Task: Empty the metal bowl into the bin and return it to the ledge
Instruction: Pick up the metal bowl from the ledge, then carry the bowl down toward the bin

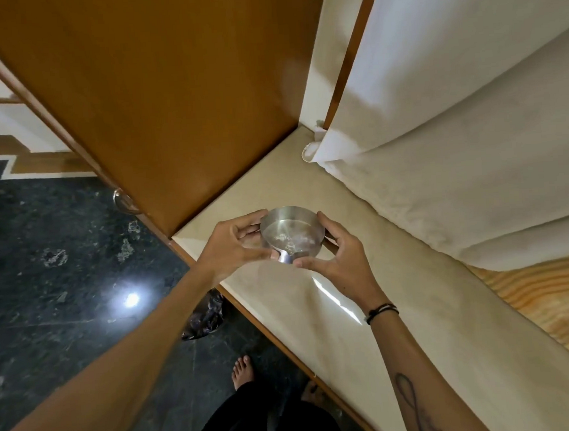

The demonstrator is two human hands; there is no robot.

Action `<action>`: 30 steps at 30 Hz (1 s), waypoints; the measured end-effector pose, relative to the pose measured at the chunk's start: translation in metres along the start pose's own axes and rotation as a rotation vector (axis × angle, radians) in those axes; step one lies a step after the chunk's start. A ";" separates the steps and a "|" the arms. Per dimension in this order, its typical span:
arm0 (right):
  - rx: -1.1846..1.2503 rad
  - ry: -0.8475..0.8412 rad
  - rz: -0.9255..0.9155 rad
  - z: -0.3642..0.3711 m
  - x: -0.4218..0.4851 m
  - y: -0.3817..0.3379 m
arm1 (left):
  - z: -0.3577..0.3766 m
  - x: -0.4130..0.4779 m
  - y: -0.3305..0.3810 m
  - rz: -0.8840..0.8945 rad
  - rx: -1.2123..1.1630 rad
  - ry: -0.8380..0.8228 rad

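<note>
Single head-worn wide-angle view, looking steeply down from above, close over the pale cream stone ledge (315, 313); edges bend, probably lens distortion.

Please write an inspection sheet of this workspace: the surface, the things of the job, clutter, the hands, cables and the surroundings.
Surface: cream ledge, glossy, with a light glare.
Job's things: metal bowl held over the ledge, tilted toward the camera; pale residue inside. Dark bag on the floor below the ledge, possibly the bin.
Clutter: nothing seen on the ledge.
Hands: left hand and right hand grip the bowl on opposite sides.
Cables: nothing seen.
Surroundings: brown wooden panel, white curtain, dark stone floor.
</note>
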State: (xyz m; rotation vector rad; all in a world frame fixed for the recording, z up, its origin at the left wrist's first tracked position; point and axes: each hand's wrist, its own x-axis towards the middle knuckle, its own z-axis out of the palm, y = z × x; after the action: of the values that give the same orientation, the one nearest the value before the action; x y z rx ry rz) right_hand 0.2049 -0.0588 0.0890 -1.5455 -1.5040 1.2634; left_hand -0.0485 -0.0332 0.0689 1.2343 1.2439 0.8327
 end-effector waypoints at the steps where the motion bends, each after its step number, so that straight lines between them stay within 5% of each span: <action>1: 0.016 -0.001 -0.015 0.002 -0.002 -0.005 | -0.003 -0.006 0.005 0.007 -0.007 0.026; 19: 0.126 -0.220 -0.060 0.101 -0.046 -0.039 | -0.071 -0.145 -0.014 -0.036 -0.054 0.325; 30: 0.134 -0.373 0.161 0.285 -0.044 0.031 | -0.173 -0.207 -0.183 -0.256 -0.010 0.279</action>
State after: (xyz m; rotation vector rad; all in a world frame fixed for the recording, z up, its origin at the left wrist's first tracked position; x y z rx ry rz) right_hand -0.0417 -0.1565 -0.0280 -1.4206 -1.5008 1.7869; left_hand -0.2844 -0.2295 -0.0422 0.9462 1.5822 0.8385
